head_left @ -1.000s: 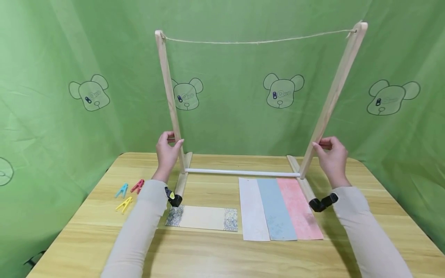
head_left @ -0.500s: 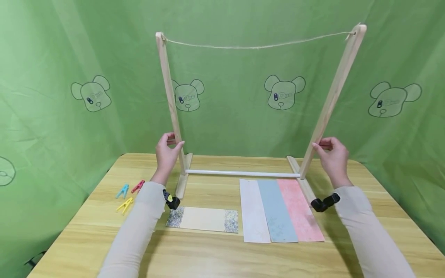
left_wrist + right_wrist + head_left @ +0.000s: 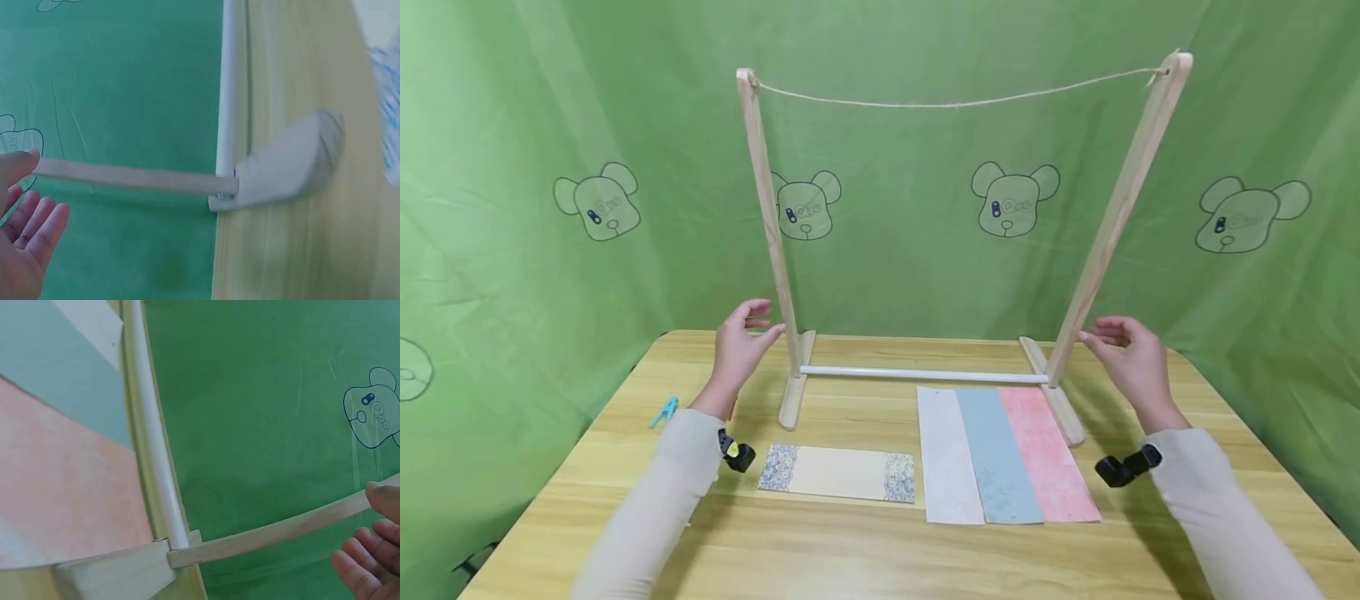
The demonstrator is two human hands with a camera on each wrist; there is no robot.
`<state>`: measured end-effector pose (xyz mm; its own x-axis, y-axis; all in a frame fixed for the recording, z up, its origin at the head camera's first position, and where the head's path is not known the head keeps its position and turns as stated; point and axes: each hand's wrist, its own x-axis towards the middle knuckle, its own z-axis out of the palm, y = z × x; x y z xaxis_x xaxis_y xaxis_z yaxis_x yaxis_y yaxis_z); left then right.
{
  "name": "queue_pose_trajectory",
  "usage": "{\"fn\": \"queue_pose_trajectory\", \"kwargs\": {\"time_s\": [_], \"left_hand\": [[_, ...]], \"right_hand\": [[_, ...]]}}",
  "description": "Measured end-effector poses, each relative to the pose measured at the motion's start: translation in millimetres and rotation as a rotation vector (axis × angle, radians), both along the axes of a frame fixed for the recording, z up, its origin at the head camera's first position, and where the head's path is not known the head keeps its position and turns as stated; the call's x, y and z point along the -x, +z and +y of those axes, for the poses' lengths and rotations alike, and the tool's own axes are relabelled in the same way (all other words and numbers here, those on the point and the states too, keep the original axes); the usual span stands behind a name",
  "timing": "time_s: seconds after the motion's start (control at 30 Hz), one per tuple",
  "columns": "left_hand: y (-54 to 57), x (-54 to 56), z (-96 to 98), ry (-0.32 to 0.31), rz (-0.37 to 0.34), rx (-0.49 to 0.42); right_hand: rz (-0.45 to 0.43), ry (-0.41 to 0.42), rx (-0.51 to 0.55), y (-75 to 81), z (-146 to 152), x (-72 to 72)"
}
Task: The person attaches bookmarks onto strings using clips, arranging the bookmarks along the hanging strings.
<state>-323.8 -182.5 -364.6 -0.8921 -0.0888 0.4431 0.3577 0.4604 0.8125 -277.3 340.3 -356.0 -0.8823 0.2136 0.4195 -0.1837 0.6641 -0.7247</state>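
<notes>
A wooden frame stands upright on the table, with a left post [image 3: 769, 217], a right post [image 3: 1122, 208], a white crossbar [image 3: 925, 374] low down and a sagging twine string [image 3: 955, 105] across the top. Just left of the left post is my left hand [image 3: 739, 346], its fingers loosely spread and the thumb tip right at the wood. My right hand [image 3: 1135, 362] sits outside the right post in the same way, thumb tip close to it. In both wrist views the fingers [image 3: 47, 231] are relaxed and wrap nothing.
A cream card with blue patterned ends [image 3: 838, 472] lies in front. White [image 3: 950, 458], blue [image 3: 1000, 458] and pink [image 3: 1051, 458] paper strips lie side by side near the right foot [image 3: 1063, 417]. A blue clothespin [image 3: 664, 411] lies at left; my left arm covers the other clothespins.
Both hands have let go of the posts and moved slightly outward and down. The frame stays standing. My left forearm now covers the red and yellow clothespins.
</notes>
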Motion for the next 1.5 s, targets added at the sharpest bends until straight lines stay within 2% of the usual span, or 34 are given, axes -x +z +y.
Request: {"fn": "queue_pose_trajectory", "kwargs": {"time_s": [0.3, 0.57, 0.83, 1.1, 1.3, 1.5], "left_hand": [[-4.1, -21.1, -31.7, 0.016, -0.031, 0.050], [-9.0, -39.9, -55.3, 0.034, -0.022, 0.086], [-19.5, -50.4, -76.0, 0.074, -0.037, 0.128], [-30.1, -58.3, -93.8, 0.098, -0.090, 0.127], [-35.3, -61.4, -104.0, 0.103, -0.152, 0.040], [-42.5, -66.9, -113.6, 0.103, -0.171, 0.054]], "right_hand": [[-0.071, 0.049, -0.058, -12.7, 7, -28.6], [-0.147, 0.084, -0.124, -27.2, 2, -55.0], [-0.237, 0.103, -0.156, -45.8, -4, -77.5], [-0.274, 0.167, -0.093, -58.4, -8, -89.5], [-0.310, 0.203, -0.049, -73.7, -8, -95.3], [-0.340, 0.256, -0.023, -88.2, -7, -97.1]]}}
